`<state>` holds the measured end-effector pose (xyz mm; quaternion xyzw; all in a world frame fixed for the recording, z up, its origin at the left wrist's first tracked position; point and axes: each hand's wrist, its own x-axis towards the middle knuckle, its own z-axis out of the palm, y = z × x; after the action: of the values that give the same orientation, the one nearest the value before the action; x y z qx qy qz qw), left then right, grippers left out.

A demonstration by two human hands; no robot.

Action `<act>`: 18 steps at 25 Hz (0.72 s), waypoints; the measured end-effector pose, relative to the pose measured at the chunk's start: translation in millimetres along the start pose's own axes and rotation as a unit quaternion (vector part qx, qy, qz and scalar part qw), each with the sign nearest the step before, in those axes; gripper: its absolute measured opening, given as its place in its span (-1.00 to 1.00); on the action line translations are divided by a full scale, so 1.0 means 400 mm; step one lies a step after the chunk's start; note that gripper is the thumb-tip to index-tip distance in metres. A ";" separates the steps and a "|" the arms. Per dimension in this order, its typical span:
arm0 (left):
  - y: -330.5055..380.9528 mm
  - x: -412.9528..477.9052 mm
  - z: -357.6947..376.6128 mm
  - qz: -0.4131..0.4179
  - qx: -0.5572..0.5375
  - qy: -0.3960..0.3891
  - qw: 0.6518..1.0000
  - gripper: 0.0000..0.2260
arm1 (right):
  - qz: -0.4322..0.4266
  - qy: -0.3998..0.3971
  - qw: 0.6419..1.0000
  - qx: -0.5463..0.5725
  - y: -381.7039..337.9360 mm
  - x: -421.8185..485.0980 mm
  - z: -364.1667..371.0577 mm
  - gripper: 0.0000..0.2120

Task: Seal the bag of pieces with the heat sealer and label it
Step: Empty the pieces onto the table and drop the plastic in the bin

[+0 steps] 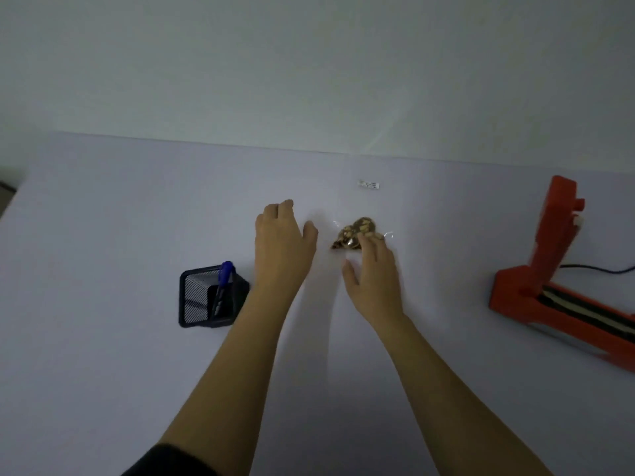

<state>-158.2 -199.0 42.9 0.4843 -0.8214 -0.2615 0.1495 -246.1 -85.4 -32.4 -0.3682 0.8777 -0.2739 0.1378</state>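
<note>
Bag sits just ahead of your right hand, whose loosely spread fingers touch it; left hand relaxed beside, holding nothing.

Your body as seen, each part placed from the mesh pen holder:

1. Your left hand, just beyond the pen holder and to its right: bare, with the back of the hand and the thumb in view.
2. Your left forearm, right of the pen holder: bare from wrist to elbow.
3. Your sleeve, nearer you than the pen holder: plain dark cloth, black-looking, with a rounded hem at the elbow. Only a corner shows.
4. Your right hand, farther right of the pen holder: bare, its fingers softened by blur.
5. Your right forearm, right of the pen holder and nearer you: bare as far as it shows.
</note>
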 end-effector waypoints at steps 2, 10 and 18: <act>-0.060 -0.077 -0.082 -0.028 0.081 0.032 0.996 -0.46 | -0.037 -0.063 0.997 -0.015 -0.043 -0.085 0.061 -0.47; -0.240 -0.150 -0.137 -0.211 0.003 -0.072 0.975 -0.25 | -0.022 -0.168 0.975 -0.147 -0.076 -0.190 0.165 -0.32; -0.005 0.172 0.008 -0.082 -0.025 -0.091 0.992 -0.18 | 0.036 -0.104 0.979 -0.170 0.007 -0.084 0.125 -0.28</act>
<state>-191.9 -259.0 38.6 0.5201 -0.7822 -0.3368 0.0642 -202.3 -78.4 -73.3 -0.3808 0.9050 -0.0756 0.1738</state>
